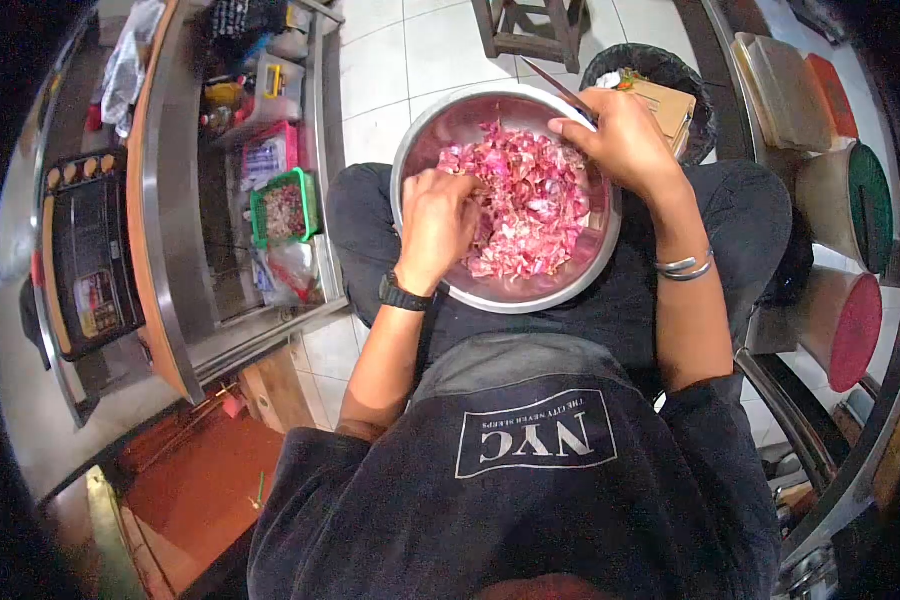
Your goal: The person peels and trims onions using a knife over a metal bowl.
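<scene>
A wide metal bowl [587, 262] rests on my lap, holding a heap of reddish-purple shallot pieces and skins [530, 200]. My left hand [438, 222] is inside the bowl at its left side, fingers curled down into the heap; what they hold, if anything, is hidden. Above the bowl's upper right rim, my right hand [625, 140] is closed round a knife [560, 88]. The knife's blade points up and to the left, away from the heap.
A bin with a black liner [705, 85] holding cardboard and scraps stands beyond my right hand. A wooden stool [535, 30] is ahead. On the left shelf sits a green basket [284, 207]. Lidded containers [855, 330] line the right side.
</scene>
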### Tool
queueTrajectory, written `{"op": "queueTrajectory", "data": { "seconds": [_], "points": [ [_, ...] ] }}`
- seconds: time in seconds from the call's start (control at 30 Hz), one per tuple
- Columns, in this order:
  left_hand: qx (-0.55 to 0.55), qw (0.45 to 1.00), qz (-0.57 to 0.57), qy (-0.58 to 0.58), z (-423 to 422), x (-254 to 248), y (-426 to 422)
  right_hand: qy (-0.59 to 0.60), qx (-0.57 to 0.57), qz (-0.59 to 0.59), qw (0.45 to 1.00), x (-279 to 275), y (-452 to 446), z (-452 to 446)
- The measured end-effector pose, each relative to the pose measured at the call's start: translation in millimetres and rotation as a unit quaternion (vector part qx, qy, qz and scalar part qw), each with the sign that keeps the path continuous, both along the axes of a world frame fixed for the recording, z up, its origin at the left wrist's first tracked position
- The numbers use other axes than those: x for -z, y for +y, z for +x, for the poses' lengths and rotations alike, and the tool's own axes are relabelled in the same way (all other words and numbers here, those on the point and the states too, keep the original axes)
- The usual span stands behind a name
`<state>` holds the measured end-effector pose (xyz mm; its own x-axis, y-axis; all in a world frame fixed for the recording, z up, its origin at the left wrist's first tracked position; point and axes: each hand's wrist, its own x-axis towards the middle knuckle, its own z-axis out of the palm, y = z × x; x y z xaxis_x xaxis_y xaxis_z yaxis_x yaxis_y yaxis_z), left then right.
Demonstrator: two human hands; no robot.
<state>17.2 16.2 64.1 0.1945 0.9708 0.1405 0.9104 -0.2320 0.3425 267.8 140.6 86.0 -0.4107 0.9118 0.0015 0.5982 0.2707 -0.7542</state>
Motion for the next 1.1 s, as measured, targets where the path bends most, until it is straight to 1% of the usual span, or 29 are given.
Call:
{"op": "queueTrajectory", "data": {
  "seconds": [0.03,0.07,0.13,0.17,0.2,0.27,0.3,0.33,0.37,0.4,0.43,0.5,0.57,0.6,0.63,0.67,0.73,0.77,0.8,0.87,0.9,0.97,1.0,1.07,1.1],
  "points": [
    [-0.008,0.999,0.026,0.019,-4,3,5,-0.002,-0.003,0.005,1.0,0,0,0],
    [-0.008,0.999,0.025,0.019,-6,2,5,-0.002,-0.003,0.004,1.0,0,0,0],
    [-0.024,0.996,0.084,0.011,-6,-7,8,-0.008,-0.006,-0.007,1.0,-2,0,0],
    [-0.04,0.998,0.031,0.042,-8,-8,6,-0.008,-0.005,-0.007,1.0,-2,0,0],
    [-0.039,0.998,0.031,0.041,-5,-10,4,-0.011,-0.004,-0.007,1.0,-2,0,0],
    [0.038,0.994,-0.093,0.035,7,-14,-1,-0.014,-0.002,-0.007,1.0,-3,-1,0],
    [0.069,0.994,-0.081,0.039,11,-3,-5,-0.01,-0.002,-0.012,1.0,-5,-1,0],
    [0.089,0.99,-0.083,0.069,12,11,-9,-0.007,-0.002,-0.018,1.0,-6,-1,-1],
    [0.076,0.989,-0.087,0.094,13,24,-12,-0.007,-0.001,-0.018,1.0,-5,0,-1],
    [0.064,0.987,-0.091,0.119,16,26,-13,-0.001,0.0,-0.008,1.0,-3,0,-1],
    [0.067,0.987,-0.092,0.118,16,28,-14,0.005,0.002,-0.001,1.0,-1,0,0],
    [0.04,0.996,-0.059,0.061,15,27,-16,0.001,0.005,-0.012,1.0,-1,0,0],
    [0.044,0.996,-0.059,0.047,10,23,-15,0.001,0.003,-0.022,1.0,0,0,0],
    [0.047,0.997,-0.059,0.035,9,16,-13,0.002,0.002,-0.015,1.0,0,0,0],
    [0.033,0.993,-0.09,0.065,9,9,-13,0.003,0.002,-0.009,1.0,1,-1,0],
    [0.034,0.993,-0.09,0.065,13,1,-12,0.003,0.002,-0.01,1.0,2,0,0],
    [0.034,0.996,-0.08,0.021,23,-8,-12,0.016,-0.004,-0.014,1.0,4,1,0],
    [0.082,0.993,-0.08,-0.019,27,-6,-10,0.016,-0.005,-0.015,1.0,3,1,0],
    [0.134,0.986,-0.099,-0.029,38,-7,-11,0.01,-0.003,-0.017,1.0,1,1,0],
    [0.223,0.971,-0.077,-0.036,58,1,-13,0.005,-0.003,-0.017,1.0,0,1,-1],
    [0.223,0.971,-0.076,-0.037,63,6,-13,0.006,-0.001,-0.024,1.0,0,1,-2],
    [0.249,0.964,-0.053,0.074,69,18,-7,0.006,0.005,-0.03,1.0,0,1,0],
    [0.252,0.964,-0.052,0.073,68,21,-1,0.004,0.004,-0.016,1.0,0,1,0],
    [0.263,0.962,-0.069,0.027,62,26,10,0.002,0.005,-0.006,1.0,6,-1,2],
    [0.262,0.962,-0.064,0.038,60,26,16,0.001,0.002,0.003,1.0,8,0,1]
  ]
}}
